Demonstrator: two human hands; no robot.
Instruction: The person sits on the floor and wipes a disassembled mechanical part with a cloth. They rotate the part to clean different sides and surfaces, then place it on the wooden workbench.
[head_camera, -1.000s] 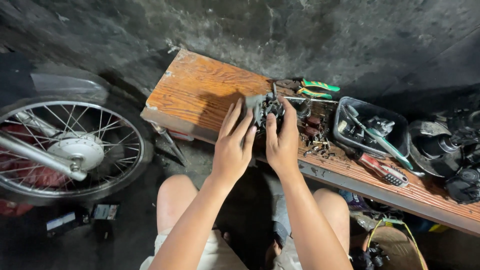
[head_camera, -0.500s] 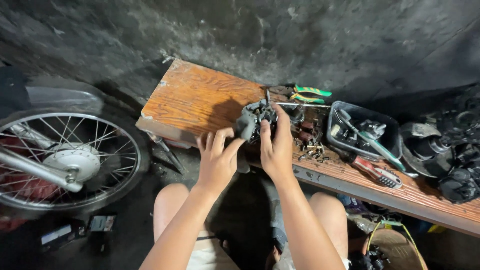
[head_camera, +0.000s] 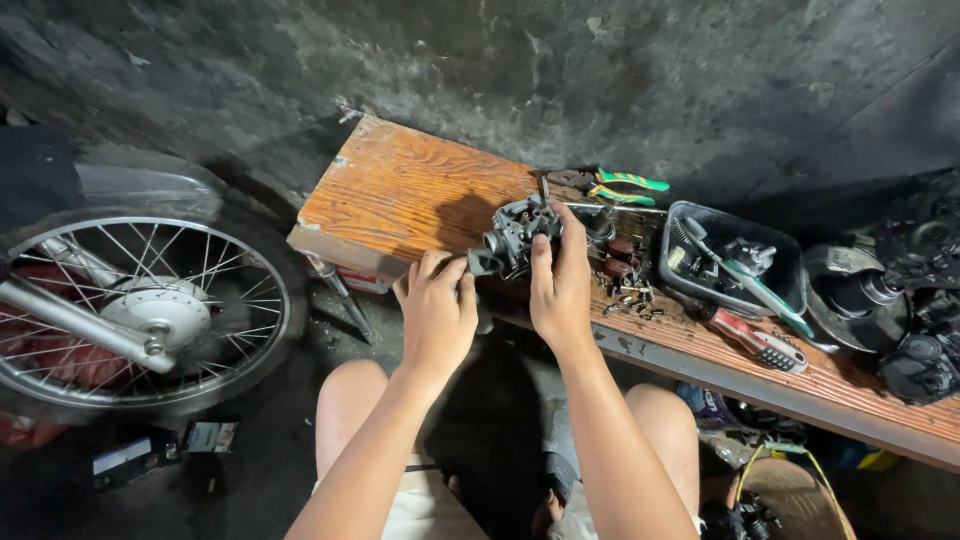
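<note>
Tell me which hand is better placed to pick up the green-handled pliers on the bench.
Probably the right hand: it lies nearer the pliers. The left hand sits farther away, at the carburetor's near end.

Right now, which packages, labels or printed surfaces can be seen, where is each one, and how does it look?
Small box: on the dark floor below the spoked wheel; flat, rectangular, black with a pale printed face.
Second small box: left of the first, on the floor; oblong, dark with a white label.
Strip label: under the near edge of the wooden bench; thin, white and red.
No screens or signs show.
</note>
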